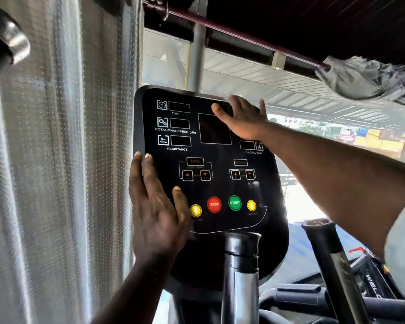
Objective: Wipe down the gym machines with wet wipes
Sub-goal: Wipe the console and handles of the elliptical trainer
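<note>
Centrally, the black console of a gym machine stands on a chrome post, facing the camera. Its face carries the labels TIME, ROTATIONAL SPEED, RESISTANCE and CALORIES, with a red STOP button beside a green START button.

The left hand lies along the console's left edge with straight fingers close together and the thumb pressed on the face just beside a yellow button. The right hand rests flat on the upper right of the face, fingers spread and reaching over the top rim. Whether a wipe lies under its palm cannot be told.

A pale dotted curtain hangs to the left, and a grey cloth is draped at upper right.
</note>
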